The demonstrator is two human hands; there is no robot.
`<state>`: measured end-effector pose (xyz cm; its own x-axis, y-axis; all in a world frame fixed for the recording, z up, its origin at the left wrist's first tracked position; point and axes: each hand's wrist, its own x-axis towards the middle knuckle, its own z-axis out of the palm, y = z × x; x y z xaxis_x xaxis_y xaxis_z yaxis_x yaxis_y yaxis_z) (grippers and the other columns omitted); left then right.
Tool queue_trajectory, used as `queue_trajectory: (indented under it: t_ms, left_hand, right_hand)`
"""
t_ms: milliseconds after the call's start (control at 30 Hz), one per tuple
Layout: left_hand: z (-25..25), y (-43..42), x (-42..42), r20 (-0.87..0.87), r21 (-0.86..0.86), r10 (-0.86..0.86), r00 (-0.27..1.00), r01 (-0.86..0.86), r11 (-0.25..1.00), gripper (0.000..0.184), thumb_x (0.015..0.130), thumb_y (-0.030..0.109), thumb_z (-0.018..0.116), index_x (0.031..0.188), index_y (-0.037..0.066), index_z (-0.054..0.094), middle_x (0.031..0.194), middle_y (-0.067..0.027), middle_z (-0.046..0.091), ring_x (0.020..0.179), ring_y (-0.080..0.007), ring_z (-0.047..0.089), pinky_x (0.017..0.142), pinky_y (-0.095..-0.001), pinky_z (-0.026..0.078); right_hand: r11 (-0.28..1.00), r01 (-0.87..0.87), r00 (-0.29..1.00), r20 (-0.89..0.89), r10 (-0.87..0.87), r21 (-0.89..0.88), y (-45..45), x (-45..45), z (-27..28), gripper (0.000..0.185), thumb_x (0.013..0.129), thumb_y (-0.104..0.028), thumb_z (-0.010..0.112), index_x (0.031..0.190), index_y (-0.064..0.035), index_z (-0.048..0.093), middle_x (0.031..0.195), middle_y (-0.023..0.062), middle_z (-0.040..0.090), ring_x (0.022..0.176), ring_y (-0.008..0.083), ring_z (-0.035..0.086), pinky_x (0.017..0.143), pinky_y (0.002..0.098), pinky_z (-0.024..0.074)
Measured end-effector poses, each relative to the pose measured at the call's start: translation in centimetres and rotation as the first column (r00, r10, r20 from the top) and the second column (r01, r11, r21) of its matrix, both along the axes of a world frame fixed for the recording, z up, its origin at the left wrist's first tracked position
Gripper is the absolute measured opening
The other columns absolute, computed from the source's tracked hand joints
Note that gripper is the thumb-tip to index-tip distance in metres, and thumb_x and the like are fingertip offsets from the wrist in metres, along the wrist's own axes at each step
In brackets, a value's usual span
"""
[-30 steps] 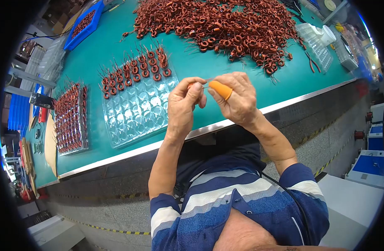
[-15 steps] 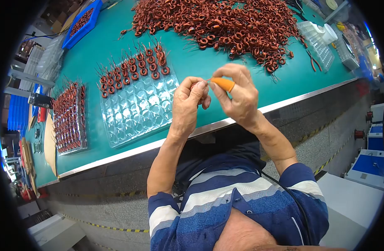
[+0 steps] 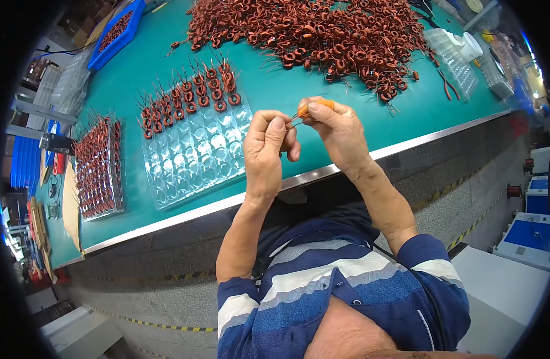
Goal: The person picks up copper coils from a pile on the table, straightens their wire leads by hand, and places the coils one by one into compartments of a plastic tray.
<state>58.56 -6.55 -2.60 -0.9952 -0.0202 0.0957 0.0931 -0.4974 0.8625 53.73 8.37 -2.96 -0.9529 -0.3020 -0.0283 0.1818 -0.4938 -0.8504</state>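
My left hand [image 3: 264, 146] is closed in a pinch on a small copper-wound ring coil, mostly hidden by the fingers. Thin wire leads [image 3: 293, 119] stick out of it towards my right hand [image 3: 341, 131]. That hand wears an orange finger cot [image 3: 317, 107] and pinches the leads' ends between thumb and forefinger. Both hands are held above the table's front edge. Left of them lies a clear plastic tray [image 3: 194, 170], its back rows filled with upright coils [image 3: 191, 96] and its front pockets bare.
A large heap of coils [image 3: 323, 36] covers the back of the green table [image 3: 131, 78]. A second filled tray [image 3: 98, 170] stands at the left, with a blue bin [image 3: 116, 33] behind. Pliers [image 3: 448, 85] and clear trays [image 3: 451, 63] lie at the right.
My right hand has turned and its fingers have drawn together onto the wire leads, the finger cot swinging up and left. My left hand has barely moved.
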Motion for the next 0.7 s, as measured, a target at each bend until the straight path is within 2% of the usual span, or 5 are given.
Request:
queue_trajectory:
  t_ms: [100,233,400,533,700]
  left_hand:
    - [-0.3,-0.7,0.0,-0.029,-0.053,-0.007,1.0,0.006,0.999,0.02,0.101,0.019,0.051,0.112,0.003,0.051,0.083,-0.0049,0.053,0.066,-0.0123,0.054,0.055,-0.0222,0.04]
    - [0.1,-1.6,0.4,-0.038,-0.201,-0.012,0.999,0.005,0.98,0.032,0.098,0.016,0.056,0.124,0.002,0.044,0.085,-0.0041,0.054,0.067,-0.012,0.055,0.06,-0.0235,0.043]
    - [-0.2,-1.1,-0.1,-0.086,-0.264,-0.045,0.995,0.021,0.964,0.027,0.098,0.01,0.054,0.122,-0.001,0.047,0.082,-0.0045,0.056,0.067,-0.0103,0.056,0.061,-0.0235,0.046]
    - [0.3,-1.3,0.1,-0.097,-0.397,-0.033,0.995,-0.008,0.918,0.021,0.098,0.007,0.053,0.117,-0.002,0.052,0.076,-0.0036,0.058,0.064,-0.0091,0.056,0.058,-0.0232,0.047]
    - [0.6,-1.2,0.5,-0.103,-0.44,0.033,0.994,-0.075,0.895,0.021,0.097,0.007,0.053,0.116,-0.002,0.053,0.073,-0.003,0.058,0.063,-0.0084,0.056,0.058,-0.023,0.047]
  right_hand:
    - [0.984,0.158,0.981,-0.124,-0.148,0.081,-0.1,0.3,-0.6,0.03,0.099,-0.025,0.056,0.109,0.0017,0.065,0.1,0.008,0.065,0.091,0.0142,0.06,0.085,0.03,0.0469]
    - [0.98,0.11,0.976,-0.207,-0.075,0.166,0.6,0.7,-1.8,0.037,0.098,-0.033,0.057,0.112,0.0018,0.063,0.096,0.0073,0.066,0.086,0.0123,0.061,0.076,0.0261,0.0484]
    - [0.937,0.067,0.958,-0.284,0.035,0.342,0.2,1.1,-1.7,0.038,0.097,-0.033,0.061,0.108,0.0022,0.065,0.088,0.0051,0.067,0.076,0.0098,0.062,0.066,0.0226,0.0491]
    - [0.915,0.17,0.947,-0.316,-0.05,0.366,-0.3,1.1,-1.4,0.035,0.098,-0.031,0.058,0.102,0.0025,0.068,0.078,0.0049,0.067,0.069,0.0093,0.062,0.061,0.0232,0.0508]
    - [0.899,0.203,0.93,-0.363,-0.054,0.387,-0.5,1.3,-0.8,0.033,0.1,-0.027,0.055,0.096,0.0028,0.069,0.072,0.005,0.066,0.063,0.0098,0.062,0.057,0.0233,0.0505]
